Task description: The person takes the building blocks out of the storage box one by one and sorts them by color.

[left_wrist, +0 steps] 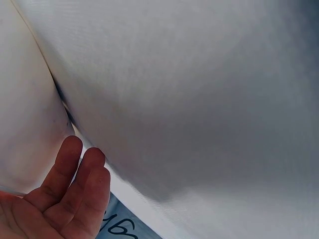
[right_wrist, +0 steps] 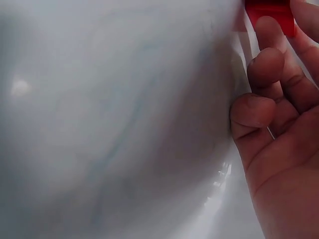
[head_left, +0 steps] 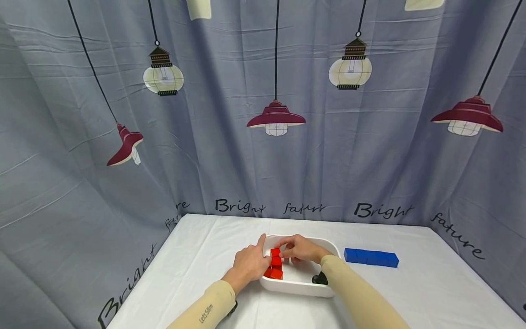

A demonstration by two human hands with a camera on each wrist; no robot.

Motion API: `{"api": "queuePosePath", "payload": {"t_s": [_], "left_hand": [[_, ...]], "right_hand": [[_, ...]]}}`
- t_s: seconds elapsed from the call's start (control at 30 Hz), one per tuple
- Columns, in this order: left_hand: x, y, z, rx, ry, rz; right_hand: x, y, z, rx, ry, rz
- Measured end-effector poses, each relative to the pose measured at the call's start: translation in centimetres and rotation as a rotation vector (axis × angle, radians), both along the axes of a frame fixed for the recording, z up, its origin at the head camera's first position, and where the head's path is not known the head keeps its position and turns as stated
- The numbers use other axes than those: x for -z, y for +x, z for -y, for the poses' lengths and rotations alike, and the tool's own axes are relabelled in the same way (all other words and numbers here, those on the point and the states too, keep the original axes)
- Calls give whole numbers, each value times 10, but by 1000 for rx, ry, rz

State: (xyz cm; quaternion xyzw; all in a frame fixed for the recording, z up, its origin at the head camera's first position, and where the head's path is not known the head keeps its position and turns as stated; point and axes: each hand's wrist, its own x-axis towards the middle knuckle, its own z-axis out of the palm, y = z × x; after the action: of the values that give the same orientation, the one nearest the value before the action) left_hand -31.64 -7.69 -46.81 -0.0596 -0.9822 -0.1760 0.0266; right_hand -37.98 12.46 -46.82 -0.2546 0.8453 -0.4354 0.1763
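Observation:
A white plastic tub (head_left: 296,287) holds several red cubes (head_left: 276,273) along its left side. My right hand (head_left: 303,249) reaches into it and pinches a red cube (head_left: 275,252) at the far end of the row; in the right wrist view that red cube (right_wrist: 271,15) shows between the thumb and fingers. My left hand (head_left: 251,261) lies along the tub's left rim, index finger extended and thumb beside the red cubes. Below the wall, its other fingers (left_wrist: 75,189) are loosely extended in the left wrist view.
Inside the tub's near right corner sits a black object (head_left: 319,278), partly behind the right forearm. A straight row of blue cubes (head_left: 371,257) lies to the right of the tub on the white-covered table (head_left: 205,256). A grey patterned curtain (head_left: 230,160) hangs behind.

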Motion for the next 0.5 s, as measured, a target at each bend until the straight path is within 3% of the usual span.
{"api": "queuePosePath", "payload": {"t_s": [0.5], "left_hand": [[-1,0,0,0,4,-12]], "right_hand": [[1,-2,-7,9,22,-9]]}}
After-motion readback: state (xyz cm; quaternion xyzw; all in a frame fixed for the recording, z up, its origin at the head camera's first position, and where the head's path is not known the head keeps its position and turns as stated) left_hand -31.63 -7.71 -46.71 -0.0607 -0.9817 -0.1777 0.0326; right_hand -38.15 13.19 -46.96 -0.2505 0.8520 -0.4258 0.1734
